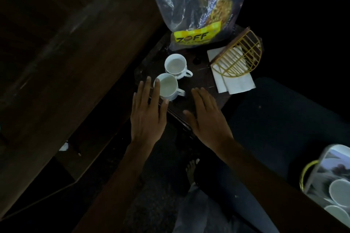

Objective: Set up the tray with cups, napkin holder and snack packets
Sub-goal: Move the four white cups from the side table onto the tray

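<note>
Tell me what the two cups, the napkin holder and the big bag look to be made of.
The two cups: glossy white, likely glazed ceramic, going by their smooth sheen and thick rims. The napkin holder: thin yellow-painted wire bars, probably metal, apparently on a dark base that may be wood. The bag: clear, crinkled plastic film with bright glints; its blue top strip suggests a zip seal.

The dark tray (212,89) has bare room at its middle, between the two white cups (170,75) at nine o'clock and the napkin holder (240,58) lying at three o'clock. The plastic bag of snack packets (197,7) blocks twelve o'clock. A wooden cabinet (66,53) walls off the left. Both flat hands (147,117) fill the six o'clock edge.
</note>
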### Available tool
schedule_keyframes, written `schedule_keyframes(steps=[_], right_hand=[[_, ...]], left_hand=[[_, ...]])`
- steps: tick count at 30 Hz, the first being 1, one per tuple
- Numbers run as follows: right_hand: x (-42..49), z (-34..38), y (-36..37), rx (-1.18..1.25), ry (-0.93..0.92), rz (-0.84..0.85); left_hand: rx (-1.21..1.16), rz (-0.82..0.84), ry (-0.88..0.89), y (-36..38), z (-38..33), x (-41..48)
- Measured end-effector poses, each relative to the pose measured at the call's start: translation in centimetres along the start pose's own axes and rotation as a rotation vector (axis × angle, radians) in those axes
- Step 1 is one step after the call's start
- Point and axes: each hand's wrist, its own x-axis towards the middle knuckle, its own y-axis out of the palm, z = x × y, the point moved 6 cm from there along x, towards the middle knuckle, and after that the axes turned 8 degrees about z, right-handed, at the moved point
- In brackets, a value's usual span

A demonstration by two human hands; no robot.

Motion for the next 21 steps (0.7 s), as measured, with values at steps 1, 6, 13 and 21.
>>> schedule_keyframes(steps=[1, 6, 13, 21], right_hand=[[0.6, 0.2, 0.0, 0.085, -0.012, -0.032], [3.0, 0.6, 0.4, 0.278, -0.014, -0.101], [3.7, 1.4, 0.1, 0.356, -0.009, -0.205], [2.5, 1.4, -1.0, 0.369, -0.030, -0.305]], left_hand=[[-0.058, -0.007, -0.013, -0.1, 0.2, 0.4], [-0.541, -0.040, -0.165, 0.2, 1.0, 2.0], [-0.970, -0.100, -0.344, 1.1, 1.1, 1.7], [-1.121, -0.158, -0.438, 0.7, 0.3, 0.4]])
